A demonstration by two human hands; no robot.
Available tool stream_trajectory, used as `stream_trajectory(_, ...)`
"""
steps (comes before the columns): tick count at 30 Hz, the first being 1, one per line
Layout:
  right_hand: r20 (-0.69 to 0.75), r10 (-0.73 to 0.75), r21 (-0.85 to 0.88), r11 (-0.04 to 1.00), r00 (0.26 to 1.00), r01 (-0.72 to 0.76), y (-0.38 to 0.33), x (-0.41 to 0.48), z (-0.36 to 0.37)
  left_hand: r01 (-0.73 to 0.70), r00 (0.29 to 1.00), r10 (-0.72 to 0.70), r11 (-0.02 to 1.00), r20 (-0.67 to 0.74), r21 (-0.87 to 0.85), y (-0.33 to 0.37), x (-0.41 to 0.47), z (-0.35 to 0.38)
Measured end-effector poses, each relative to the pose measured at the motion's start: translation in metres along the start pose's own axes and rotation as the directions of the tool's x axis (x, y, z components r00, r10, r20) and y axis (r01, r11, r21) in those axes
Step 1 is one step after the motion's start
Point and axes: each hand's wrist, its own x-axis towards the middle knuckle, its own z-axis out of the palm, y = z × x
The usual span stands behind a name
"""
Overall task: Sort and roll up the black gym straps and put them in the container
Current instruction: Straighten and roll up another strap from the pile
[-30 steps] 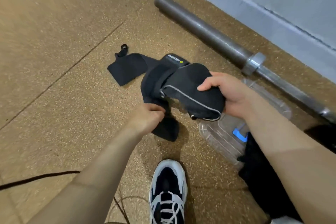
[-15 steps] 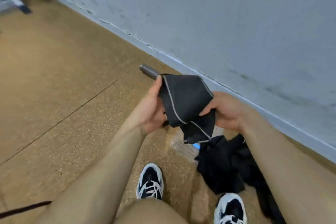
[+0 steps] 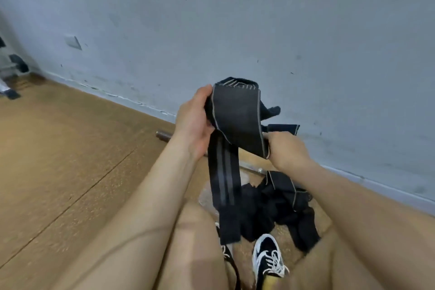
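I hold a black gym strap (image 3: 237, 122) with grey edging up in front of the wall. My left hand (image 3: 194, 122) grips its left edge near the top. My right hand (image 3: 286, 150) pinches its lower right corner. A long tail with two grey stripes (image 3: 224, 193) hangs down between my arms. Below, a heap of other black straps (image 3: 282, 205) lies on the floor over the clear plastic container (image 3: 207, 195), which shows only as a pale edge.
A steel barbell (image 3: 162, 135) lies along the base of the grey wall, mostly hidden behind my hands. My black-and-white shoe (image 3: 268, 259) stands below the heap. Brown speckled gym flooring stretches to the left, with equipment in the far left corner (image 3: 11, 73).
I lifted the strap off the floor and raised it. It has unfolded, its striped tail now hanging down. My view tilted up toward the wall.
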Motion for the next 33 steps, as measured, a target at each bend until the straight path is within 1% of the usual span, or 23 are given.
stream_trajectory(3, 0.172, 0.14, 0.212, 0.961, 0.975, -0.176, 0.027, -0.014, -0.003, 0.009, 0.994, -0.012, 1.0, 0.109, 0.023, -0.016, -0.008, 0.014)
stream_trajectory(4, 0.199, 0.197, 0.291, 0.924, 0.96, -0.25, 0.036, -0.023, -0.013, 0.018, 0.989, -0.022, 0.999, 0.148, 0.033, -0.022, -0.008, 0.019)
stream_trajectory(5, 0.181, 0.254, 0.382, 0.872, 0.95, -0.305, 0.043, -0.033, -0.026, 0.015, 0.982, -0.025, 0.998, 0.188, 0.053, -0.028, -0.008, 0.022)
stream_trajectory(6, 0.11, 0.308, 0.512, 0.797, 0.945, -0.32, 0.05, -0.045, -0.041, 0.003, 0.974, -0.021, 0.997, 0.224, 0.077, -0.032, -0.008, 0.027)
stream_trajectory(7, 0.058, 0.373, 0.675, 0.669, 0.926, -0.312, 0.053, -0.057, -0.058, -0.013, 0.966, -0.016, 0.994, 0.258, 0.112, -0.037, -0.008, 0.031)
stream_trajectory(8, 0.088, 0.391, 0.807, 0.511, 0.916, -0.295, 0.05, -0.069, -0.076, -0.027, 0.957, -0.016, 0.989, 0.29, 0.145, -0.041, -0.009, 0.036)
stream_trajectory(9, 0.144, 0.352, 0.887, 0.368, 0.925, -0.278, 0.043, -0.08, -0.091, -0.043, 0.947, -0.017, 0.983, 0.321, 0.178, -0.045, -0.01, 0.041)
stream_trajectory(10, 0.188, 0.274, 0.893, 0.353, 0.943, -0.281, 0.039, -0.088, -0.1, -0.059, 0.937, -0.018, 0.976, 0.349, 0.21, -0.049, -0.013, 0.046)
stream_trajectory(11, 0.207, 0.229, 0.866, 0.409, 0.951, -0.287, 0.035, -0.093, -0.102, -0.072, 0.929, -0.02, 0.97, 0.371, 0.233, -0.052, -0.015, 0.051)
stream_trajectory(12, 0.193, 0.217, 0.841, 0.466, 0.957, -0.275, 0.034, -0.096, -0.097, -0.074, 0.925, -0.024, 0.967, 0.378, 0.242, -0.055, -0.017, 0.056)
stream_trajectory(13, 0.155, 0.24, 0.841, 0.477, 0.958, -0.255, 0.032, -0.098, -0.091, -0.066, 0.925, -0.029, 0.969, 0.379, 0.236, -0.057, -0.017, 0.059)
stream_trajectory(14, 0.112, 0.287, 0.863, 0.446, 0.952, -0.236, 0.031, -0.1, -0.086, -0.054, 0.925, -0.034, 0.974, 0.379, 0.22, -0.059, -0.017, 0.062)
stream_trajectory(15, 0.081, 0.335, 0.896, 0.388, 0.939, -0.216, 0.033, -0.101, -0.081, -0.045, 0.921, -0.039, 0.978, 0.388, 0.205, -0.06, -0.016, 0.064)
stream_trajectory(17, 0.086, 0.372, 0.926, 0.313, 0.924, -0.212, 0.04, -0.106, -0.073, -0.037, 0.893, -0.061, 0.978, 0.446, 0.207, -0.065, -0.016, 0.069)
stream_trajectory(20, 0.118, 0.326, 0.908, 0.347, 0.938, -0.235, 0.051, -0.113, -0.065, -0.06, 0.843, -0.074, 0.972, 0.533, 0.229, -0.071, -0.022, 0.08)
stream_trajectory(23, 0.076, 0.361, 0.911, 0.354, 0.929, -0.212, 0.063, -0.113, -0.051, -0.047, 0.85, -0.046, 0.986, 0.525, 0.162, -0.076, -0.024, 0.092)
stream_trajectory(25, 0.073, 0.397, 0.911, 0.348, 0.915, -0.224, 0.073, -0.111, -0.036, 0.015, 0.864, -0.046, 0.998, 0.501, 0.066, -0.079, -0.024, 0.1)
stream_trajectory(26, 0.098, 0.392, 0.905, 0.347, 0.915, -0.245, 0.079, -0.111, -0.028, 0.05, 0.869, -0.053, 0.999, 0.492, 0.019, -0.081, -0.023, 0.104)
stream_trajectory(27, 0.131, 0.356, 0.895, 0.359, 0.925, -0.264, 0.084, -0.111, -0.019, 0.082, 0.871, -0.062, 0.997, 0.488, -0.018, -0.082, -0.024, 0.108)
stream_trajectory(29, 0.168, 0.265, 0.864, 0.424, 0.95, -0.271, 0.092, -0.111, -0.001, 0.121, 0.874, -0.083, 0.992, 0.478, -0.048, -0.084, -0.024, 0.119)
stream_trajectory(30, 0.154, 0.272, 0.843, 0.466, 0.95, -0.27, 0.098, -0.111, 0.009, 0.125, 0.886, -0.087, 0.991, 0.456, -0.054, -0.084, -0.024, 0.126)
stream_trajectory(32, 0.086, 0.313, 0.795, 0.551, 0.946, -0.254, 0.112, -0.112, 0.025, 0.097, 0.931, -0.065, 0.993, 0.359, -0.072, -0.086, -0.018, 0.135)
stream_trajectory(33, 0.076, 0.295, 0.769, 0.591, 0.952, -0.245, 0.119, -0.114, 0.029, 0.054, 0.958, -0.033, 0.996, 0.286, -0.066, -0.089, -0.013, 0.138)
